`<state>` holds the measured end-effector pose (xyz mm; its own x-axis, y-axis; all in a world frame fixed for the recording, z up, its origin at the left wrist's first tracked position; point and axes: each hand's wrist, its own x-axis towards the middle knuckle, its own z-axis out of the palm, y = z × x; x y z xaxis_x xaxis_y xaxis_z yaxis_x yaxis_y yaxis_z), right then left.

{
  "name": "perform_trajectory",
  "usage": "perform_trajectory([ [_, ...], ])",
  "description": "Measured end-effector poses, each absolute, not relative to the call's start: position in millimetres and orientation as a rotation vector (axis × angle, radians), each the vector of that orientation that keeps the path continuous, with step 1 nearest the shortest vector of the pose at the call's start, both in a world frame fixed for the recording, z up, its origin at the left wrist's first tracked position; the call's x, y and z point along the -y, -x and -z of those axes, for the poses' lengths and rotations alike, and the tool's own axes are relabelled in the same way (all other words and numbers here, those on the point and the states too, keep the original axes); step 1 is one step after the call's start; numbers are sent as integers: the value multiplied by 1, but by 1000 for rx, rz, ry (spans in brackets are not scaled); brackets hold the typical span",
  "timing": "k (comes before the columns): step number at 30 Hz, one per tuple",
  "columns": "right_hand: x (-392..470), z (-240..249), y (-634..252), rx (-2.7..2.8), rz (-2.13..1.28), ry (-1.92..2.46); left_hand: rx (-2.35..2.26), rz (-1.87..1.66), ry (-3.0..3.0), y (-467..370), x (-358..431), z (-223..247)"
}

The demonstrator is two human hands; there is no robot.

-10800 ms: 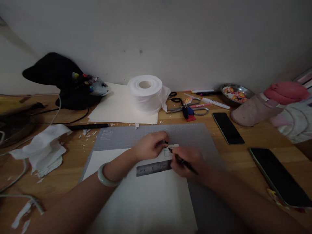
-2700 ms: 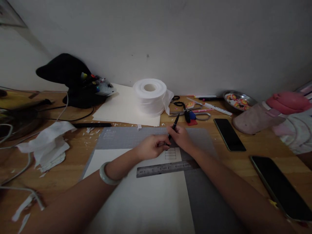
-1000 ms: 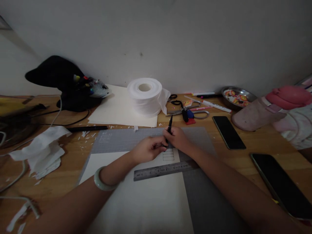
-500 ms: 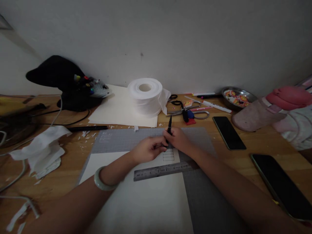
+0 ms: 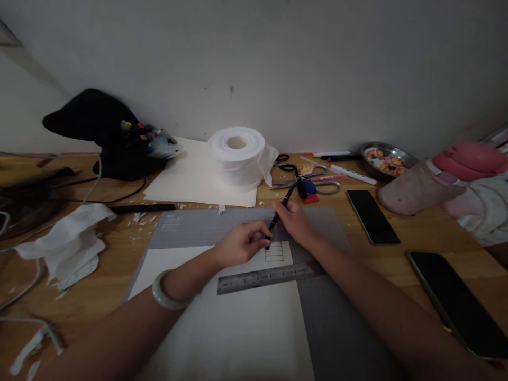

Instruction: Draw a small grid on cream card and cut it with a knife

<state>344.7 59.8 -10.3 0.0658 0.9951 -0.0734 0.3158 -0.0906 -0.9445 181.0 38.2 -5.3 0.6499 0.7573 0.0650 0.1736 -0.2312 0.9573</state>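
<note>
A black pen (image 5: 283,203) slants over the upper edge of a cream paper sheet (image 5: 238,328). My right hand (image 5: 294,221) is closed around its middle. The fingertips of my left hand (image 5: 242,243) pinch the dark lower end of the pen; whether that end is a separate cap, I cannot make out. Just below the fingers, a small ruled grid (image 5: 274,254) is drawn on the sheet. A metal ruler (image 5: 257,279) lies across the paper beneath my wrists, partly hidden by my right forearm. The sheet rests on a grey cutting mat (image 5: 329,307).
A tissue roll (image 5: 237,159) stands on more paper at the back. Scissors (image 5: 327,186), markers (image 5: 351,172) and a metal bowl (image 5: 389,156) lie behind right. Two phones (image 5: 373,217) and a pink-lidded bottle (image 5: 420,185) are right. Crumpled tissue (image 5: 71,241) and cables lie left.
The pen has gone from nearly upright to leaning right, its top moving away from my left hand. My right hand has shifted slightly right and up. The ruler and sheet stay put.
</note>
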Motion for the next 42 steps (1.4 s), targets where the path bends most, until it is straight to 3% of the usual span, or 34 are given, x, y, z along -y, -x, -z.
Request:
perform_trajectory([
  [8, -63, 8, -344, 1125, -1213, 1512, -904, -1088, -1432, -180, -46, 10],
  [20, -60, 10, -345, 1201, -1266, 1379, -1051, -1043, -1474, -183, -45, 8],
  [26, -48, -27, -348, 1351, -1061, 1193, -1082, -1138, -1343, -184, -51, 10],
  [30, -26, -42, -346, 1408, -1096, 1223, -1075, -1125, -1331, -183, -50, 10],
  [42, -7, 5, -349, 1437, -1175, 1418, -1101, -1048, -1449, -185, -47, 11],
])
